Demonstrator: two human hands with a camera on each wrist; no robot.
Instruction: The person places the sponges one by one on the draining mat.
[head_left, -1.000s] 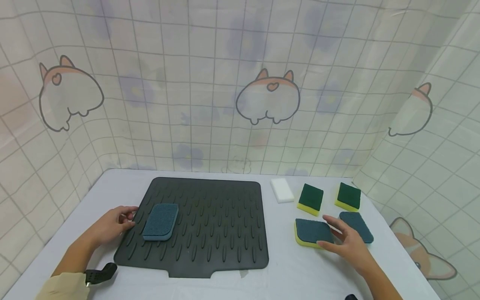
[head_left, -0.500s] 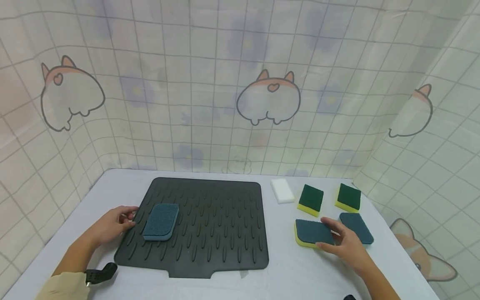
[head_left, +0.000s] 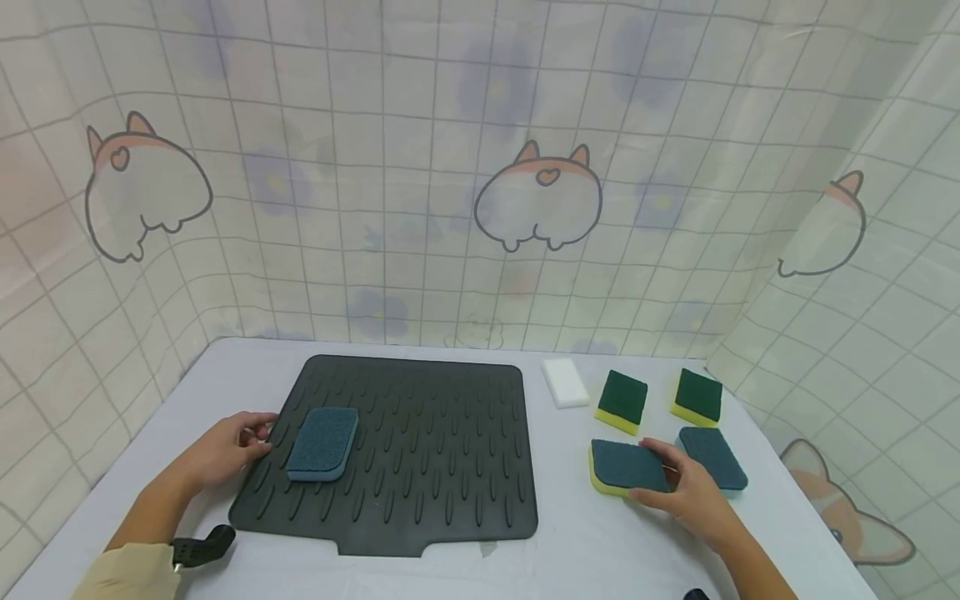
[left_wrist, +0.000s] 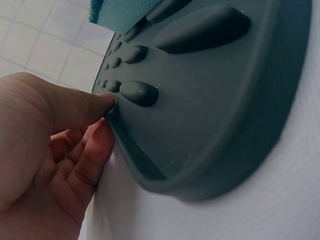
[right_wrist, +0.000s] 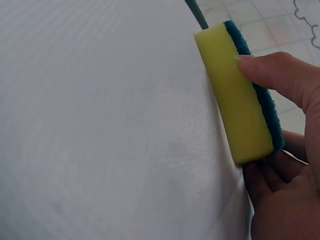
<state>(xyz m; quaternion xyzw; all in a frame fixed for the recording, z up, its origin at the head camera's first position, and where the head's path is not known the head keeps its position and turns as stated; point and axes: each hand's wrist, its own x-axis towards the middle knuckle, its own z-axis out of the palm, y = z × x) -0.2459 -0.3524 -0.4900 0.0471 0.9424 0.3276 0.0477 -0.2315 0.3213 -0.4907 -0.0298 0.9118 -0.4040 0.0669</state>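
At the mat's left edge my left hand (head_left: pixel 225 450) pinches the dark grey ribbed drying mat (head_left: pixel 420 450); in the left wrist view the thumb (left_wrist: pixel 82 107) lies on its rim and curled fingers sit beside it. On the mat's left part lies a blue sponge (head_left: pixel 322 443) with a darker scouring top. My right hand (head_left: pixel 693 496) grips the right end of a yellow sponge with a dark teal scouring top (head_left: pixel 626 465). Seen from the right wrist, the thumb presses the yellow side of this sponge (right_wrist: pixel 232 95), the other fingers at its end, partly hidden.
Behind the right hand lie a white sponge (head_left: pixel 566 382) and two yellow sponges with green tops, one left (head_left: pixel 622 397) and one right (head_left: pixel 698 393). Another blue sponge (head_left: pixel 712 458) is just right of the hand. A patterned curtain (head_left: pixel 420 250) borders the white table (head_left: pixel 570 550).
My right hand has moved slightly left and its fingers have closed in on the end of the yellow sponge. The left hand and the mat have stayed in place.
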